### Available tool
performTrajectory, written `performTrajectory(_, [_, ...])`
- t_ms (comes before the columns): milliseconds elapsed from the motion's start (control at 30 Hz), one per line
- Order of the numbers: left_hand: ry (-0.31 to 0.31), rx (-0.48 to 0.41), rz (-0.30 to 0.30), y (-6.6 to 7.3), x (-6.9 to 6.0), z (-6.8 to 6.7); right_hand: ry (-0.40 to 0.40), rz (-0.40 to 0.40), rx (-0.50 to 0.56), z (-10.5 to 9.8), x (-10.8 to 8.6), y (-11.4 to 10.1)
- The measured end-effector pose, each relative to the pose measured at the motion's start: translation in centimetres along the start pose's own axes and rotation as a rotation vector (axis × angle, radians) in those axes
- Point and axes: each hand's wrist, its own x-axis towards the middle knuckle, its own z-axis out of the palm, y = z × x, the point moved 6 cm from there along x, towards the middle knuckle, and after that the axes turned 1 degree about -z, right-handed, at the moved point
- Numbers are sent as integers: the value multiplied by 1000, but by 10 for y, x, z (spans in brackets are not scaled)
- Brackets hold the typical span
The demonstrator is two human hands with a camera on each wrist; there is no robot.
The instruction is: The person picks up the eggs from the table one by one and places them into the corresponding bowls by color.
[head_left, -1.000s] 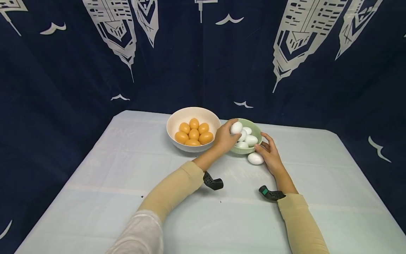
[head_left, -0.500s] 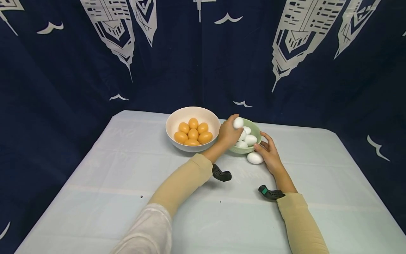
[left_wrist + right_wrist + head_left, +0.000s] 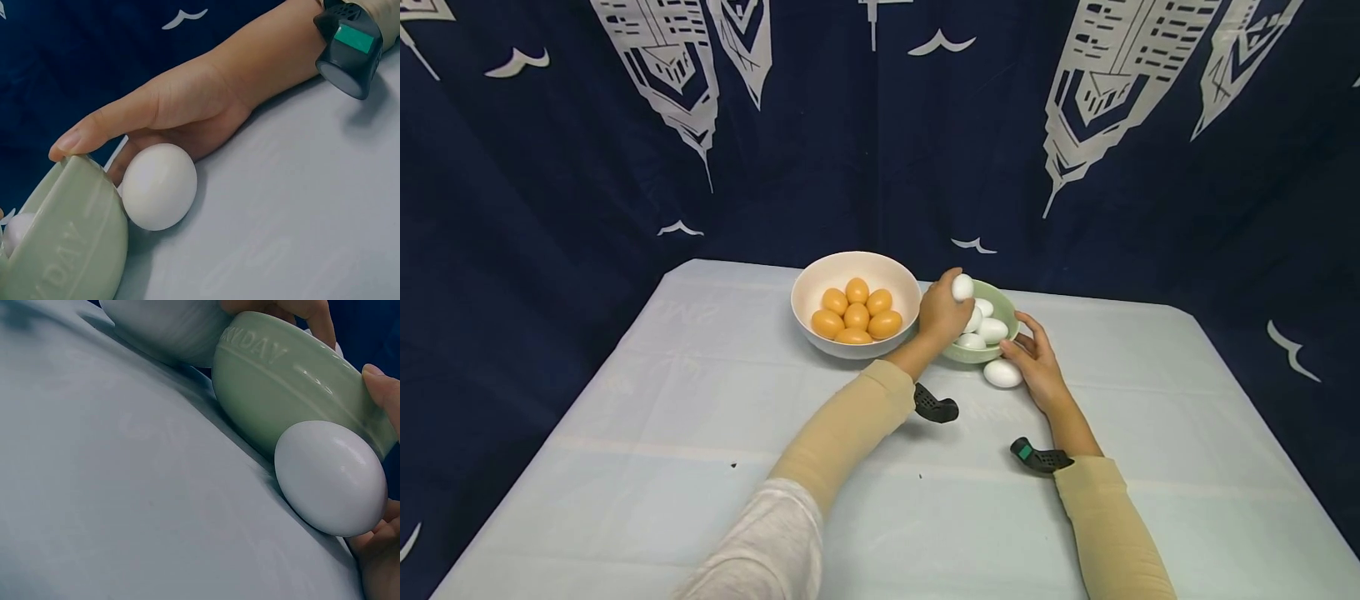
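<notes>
My left hand (image 3: 943, 315) grips a white egg (image 3: 962, 287) over the left part of the green bowl (image 3: 976, 356), where several white eggs (image 3: 992, 331) lie. At the bowl's right side is my right hand (image 3: 1041, 371); in the left wrist view its thumb (image 3: 74, 139) lies on the rim and its fingers curl toward the outer wall. A loose white egg (image 3: 1002, 373) lies on the table against the bowl's outside, close to the right hand. The right wrist view shows this egg (image 3: 331, 478) in front of the bowl, with part of the left hand (image 3: 309, 309) above.
Left of the green bowl stands a larger pale bowl (image 3: 820, 337) holding several orange eggs (image 3: 857, 316). A white cloth covers the table (image 3: 700, 400), and a dark blue printed curtain (image 3: 820, 167) hangs behind it. Small dark specks (image 3: 733, 465) lie on the cloth.
My left hand, holding the white egg, has risen slightly toward the far side of the green bowl, its forearm shifting right. The right hand and both bowls stay where they were.
</notes>
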Motion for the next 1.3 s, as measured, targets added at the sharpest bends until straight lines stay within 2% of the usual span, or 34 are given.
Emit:
performTrajectory(200, [-14,125,-32,4,-1,5,0,13,-12,0,0,0])
performTrajectory(400, [-23,154,-58,5,0,8,1,8,-15,0,-1,-2])
performTrajectory(633, [-51,183,-43,3,2,10,-5,2,-3,1,-1,-1])
performTrajectory(967, [-74,199,26,2,2,12,-2,-11,3,0,0,-1])
performTrajectory(1133, [-81,152,86,3,0,10,-3,-8,-2,0,0,-1])
performTrajectory(1300, [-48,79,135,3,-2,6,-8,-1,-5,0,-1,-1])
